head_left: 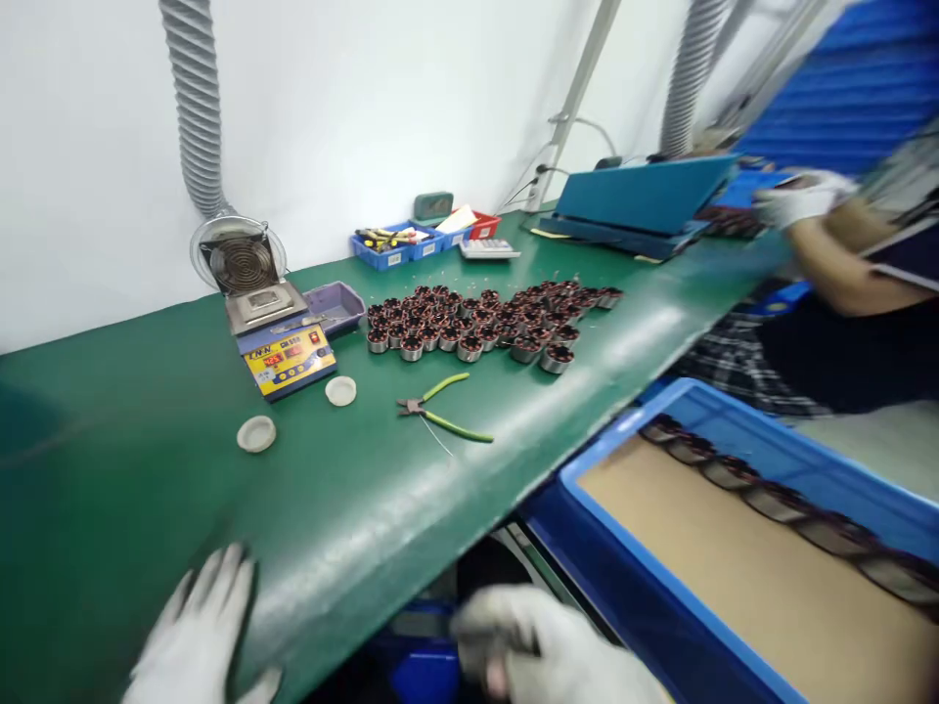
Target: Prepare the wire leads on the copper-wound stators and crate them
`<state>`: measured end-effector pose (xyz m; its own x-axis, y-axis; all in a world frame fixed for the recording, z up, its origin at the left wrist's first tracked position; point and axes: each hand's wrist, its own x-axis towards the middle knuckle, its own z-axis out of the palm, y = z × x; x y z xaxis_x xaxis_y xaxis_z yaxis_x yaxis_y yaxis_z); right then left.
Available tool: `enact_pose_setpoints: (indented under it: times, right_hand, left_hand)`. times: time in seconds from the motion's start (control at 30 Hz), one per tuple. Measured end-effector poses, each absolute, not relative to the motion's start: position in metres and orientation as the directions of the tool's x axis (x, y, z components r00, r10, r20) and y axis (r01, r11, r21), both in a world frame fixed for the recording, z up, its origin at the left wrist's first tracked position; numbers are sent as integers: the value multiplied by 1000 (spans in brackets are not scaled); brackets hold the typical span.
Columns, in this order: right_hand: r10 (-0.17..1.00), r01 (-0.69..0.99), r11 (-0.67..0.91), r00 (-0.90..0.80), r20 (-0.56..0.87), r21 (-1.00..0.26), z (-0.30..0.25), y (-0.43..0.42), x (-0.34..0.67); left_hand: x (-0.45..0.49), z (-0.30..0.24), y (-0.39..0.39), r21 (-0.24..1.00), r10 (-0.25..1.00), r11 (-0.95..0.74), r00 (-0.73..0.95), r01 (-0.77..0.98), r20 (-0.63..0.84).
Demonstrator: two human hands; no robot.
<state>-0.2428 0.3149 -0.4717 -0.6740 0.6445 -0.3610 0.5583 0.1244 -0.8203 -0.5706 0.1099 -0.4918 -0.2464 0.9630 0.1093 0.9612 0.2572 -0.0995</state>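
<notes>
My left hand, in a white glove, lies flat with fingers spread on the near edge of the green bench. My right hand, also gloved and blurred by motion, hangs below the bench edge with curled fingers near something dark that I cannot make out. Green-handled cutters lie on the mat ahead. Behind them stands a cluster of several copper-wound stators.
A solder pot with a yellow panel, two white lids and small parts bins sit on the bench. A blue crate lined with cardboard holds a row of stators at right. A co-worker's gloved hand reaches toward a blue folder.
</notes>
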Motion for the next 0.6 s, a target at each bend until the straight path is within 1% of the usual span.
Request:
enact_pose_setpoints:
  times: [0.07, 0.1, 0.13, 0.17, 0.2, 0.27, 0.43, 0.53, 0.6]
  right_hand:
    - [785, 599, 284, -594, -177, -748, -442, 331, -263]
    - [857, 650, 349, -513, -51, -675, -431, 341, -278]
    - [878, 704, 403, -478, 29, -585, -422, 351, -293]
    - [890, 784, 418, -455, 35, -459, -416, 361, -308]
    - [897, 847, 413, -441, -8, -335, -412, 371, -322]
    - [903, 880, 407, -429, -40, -245, -411, 387, -345]
    - [882, 888, 441, -455, -117, -131, -410, 411, -369]
    - [831, 848, 526, -529, -172, -67, -401, 421, -374]
    - [778, 803, 594, -590, -213, -56, -393, 425, -373]
  left_hand:
    - [-550, -474, 149, -39, 966, 238, -232, 970, 113]
    - [-540, -466, 167, -4, 973, 207, -205, 978, 107]
    - [-530, -459, 184, 25, 977, 181, -182, 983, 108]
    - [-520, -454, 198, 46, 981, 159, -163, 986, 106]
    - [-513, -451, 210, 64, 980, 155, -161, 986, 116]
    - [-503, -451, 225, 95, 975, 163, -175, 982, 136]
    - [-501, -460, 226, 137, 965, 172, -195, 975, 175]
    - [-504, -461, 220, 142, 959, 199, -222, 970, 176]
    - [-504, -460, 216, 136, 949, 243, -264, 960, 172]
